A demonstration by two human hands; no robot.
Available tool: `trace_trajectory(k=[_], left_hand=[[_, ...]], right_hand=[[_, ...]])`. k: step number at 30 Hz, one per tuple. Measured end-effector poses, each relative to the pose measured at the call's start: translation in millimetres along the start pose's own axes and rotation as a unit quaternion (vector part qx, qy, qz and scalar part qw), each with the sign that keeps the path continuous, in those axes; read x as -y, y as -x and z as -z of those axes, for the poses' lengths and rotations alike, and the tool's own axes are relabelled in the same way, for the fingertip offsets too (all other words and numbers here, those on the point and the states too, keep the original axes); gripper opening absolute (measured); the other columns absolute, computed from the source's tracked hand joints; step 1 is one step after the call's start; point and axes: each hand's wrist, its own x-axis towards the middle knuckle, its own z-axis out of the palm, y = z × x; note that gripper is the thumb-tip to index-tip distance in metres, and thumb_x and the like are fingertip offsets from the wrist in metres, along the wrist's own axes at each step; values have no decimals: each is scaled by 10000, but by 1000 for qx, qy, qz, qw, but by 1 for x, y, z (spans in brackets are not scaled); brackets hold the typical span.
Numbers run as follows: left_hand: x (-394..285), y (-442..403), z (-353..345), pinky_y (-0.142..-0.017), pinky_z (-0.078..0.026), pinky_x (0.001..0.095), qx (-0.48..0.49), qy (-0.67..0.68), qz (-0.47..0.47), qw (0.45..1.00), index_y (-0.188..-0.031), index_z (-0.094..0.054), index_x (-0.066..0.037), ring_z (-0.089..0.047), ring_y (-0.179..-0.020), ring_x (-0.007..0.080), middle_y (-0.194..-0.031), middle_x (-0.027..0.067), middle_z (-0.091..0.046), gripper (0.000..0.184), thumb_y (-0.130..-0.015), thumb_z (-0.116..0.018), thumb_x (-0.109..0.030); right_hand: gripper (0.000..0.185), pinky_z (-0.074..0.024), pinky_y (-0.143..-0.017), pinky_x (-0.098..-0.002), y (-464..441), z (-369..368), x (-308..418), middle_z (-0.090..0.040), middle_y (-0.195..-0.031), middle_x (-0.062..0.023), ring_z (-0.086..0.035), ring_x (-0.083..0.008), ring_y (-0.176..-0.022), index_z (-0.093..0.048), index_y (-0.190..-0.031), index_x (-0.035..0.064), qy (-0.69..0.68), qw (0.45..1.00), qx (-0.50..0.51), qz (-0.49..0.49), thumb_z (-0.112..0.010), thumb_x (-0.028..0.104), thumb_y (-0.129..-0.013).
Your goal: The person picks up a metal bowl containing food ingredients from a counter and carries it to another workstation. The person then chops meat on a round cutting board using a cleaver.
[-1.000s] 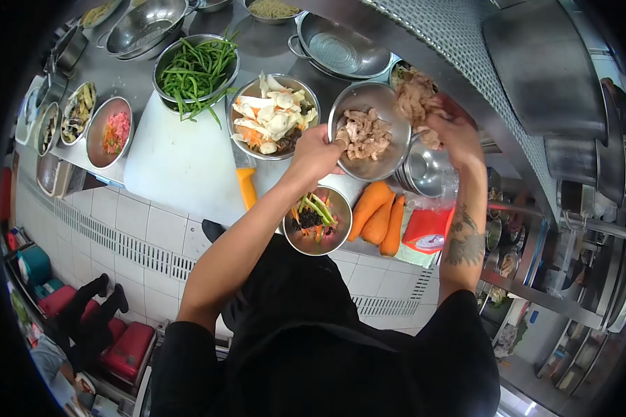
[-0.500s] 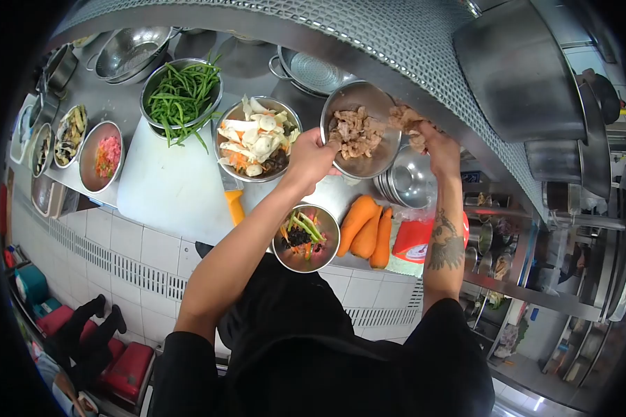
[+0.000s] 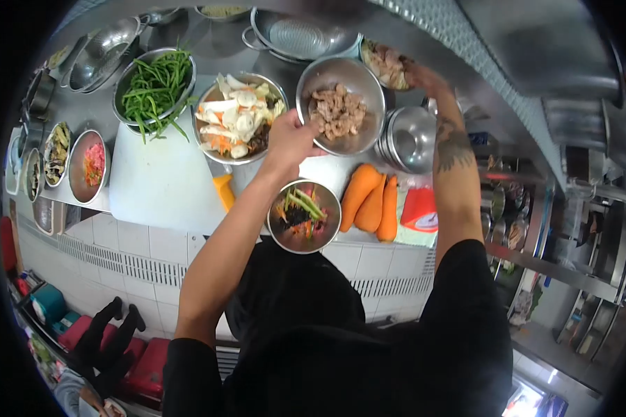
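A steel bowl (image 3: 357, 75) is tipped a little toward me, with my left hand (image 3: 292, 142) gripping its near-left rim. Pale brown meat strips (image 3: 337, 112) lie in it. Farther right, my right hand (image 3: 424, 78) is at a container of raw-looking meat (image 3: 384, 64), under the shelf edge. Its fingers are blurred and partly hidden, so what they grip is unclear. Beneath my left wrist stands a small bowl (image 3: 305, 242) of green strips, shredded carrot and something black. A bowl of sliced mushrooms and vegetables (image 3: 240, 118) sits left of my left hand.
Green beans (image 3: 154, 89) fill a bowl beside a white cutting board (image 3: 163, 181). A yellow handle (image 3: 223, 191) lies near the board. Carrots (image 3: 371, 201), a red scale (image 3: 419, 208) and stacked steel bowls (image 3: 412, 139) are to the right. A metal shelf (image 3: 431, 42) overhangs the counter.
My right hand, which held meat pieces at the bowl's right rim, has moved up to the meat container. The bowl in my left hand has shifted slightly left and up; the view has also shifted.
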Motion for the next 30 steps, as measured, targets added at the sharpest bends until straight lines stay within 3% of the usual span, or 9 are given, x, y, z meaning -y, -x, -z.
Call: trace_trajectory(k=[12,15,17,18,19,21,23,26,30], left_hand=[[-19,43,9,-712,-612,360,10,-3,33,999,-1151,-519,34,-687,-867,245,-1034,174,-648,275,-884,-507,-30],[-24,71,23,-680,-615,343,16,10,14,1000,-1121,-529,35,-692,-834,241,-1011,173,-655,244,-885,-512,-25],[-15,96,53,-636,-618,323,-5,9,16,1000,-1135,-529,39,-696,-780,226,-982,169,-665,256,-886,-493,-9],[-15,115,66,-625,-619,322,-16,23,-10,1000,-1145,-533,41,-695,-764,219,-980,163,-670,276,-878,-472,10],[-18,135,81,-630,-620,324,-27,25,-9,999,-1140,-540,43,-695,-770,215,-981,157,-671,278,-873,-470,17],[-14,181,112,-635,-622,326,-84,35,-5,996,-1135,-547,45,-694,-777,212,-982,152,-673,280,-867,-467,25],[-3,208,136,-652,-623,329,-96,34,-22,995,-1125,-559,44,-693,-807,212,-994,145,-672,280,-861,-467,27],[7,228,149,-668,-616,317,-148,32,-37,988,-1105,-580,19,-689,-789,200,-970,127,-675,241,-889,-477,-8],[6,224,140,-680,-618,342,-117,71,-37,990,-1187,-530,26,-686,-847,220,-1023,134,-666,299,-893,-483,6]], right_hand=[[229,-506,-705,-335,14,58,-71,-632,-1110,-91,-621,-186,-936,-628,-1082,36,-127,970,-169,-121,-606,170,-898],[233,-507,-712,-337,41,26,-126,-633,-1112,-93,-622,-189,-943,-627,-1087,37,-296,931,-171,-126,-601,175,-902],[278,-511,-751,-321,112,116,32,-622,-1151,-91,-626,-187,-954,-597,-1148,38,-528,816,-56,-227,-587,175,-906],[340,-511,-759,-316,140,142,79,-630,-1138,-79,-628,-181,-953,-562,-1207,30,-476,858,-21,-192,-593,183,-905],[342,-506,-742,-305,168,152,114,-651,-1078,-82,-629,-171,-931,-576,-1185,10,-472,862,-31,-185,-609,197,-900],[252,-511,-697,-265,208,149,160,-666,-1025,-89,-640,-136,-870,-607,-1138,10,-468,870,33,-155,-573,136,-922],[226,-501,-659,-245,232,119,193,-656,-978,-51,-628,-118,-855,-614,-1137,47,-504,840,95,-177,-548,116,-933],[300,-509,-578,-215,242,66,242,-620,-1009,-41,-602,-76,-816,-598,-1188,54,-524,805,232,-153,-618,131,-899],[158,-483,-517,-231,229,51,276,-602,-832,-27,-566,-73,-677,-603,-992,41,-502,799,300,-141,-641,90,-847]])
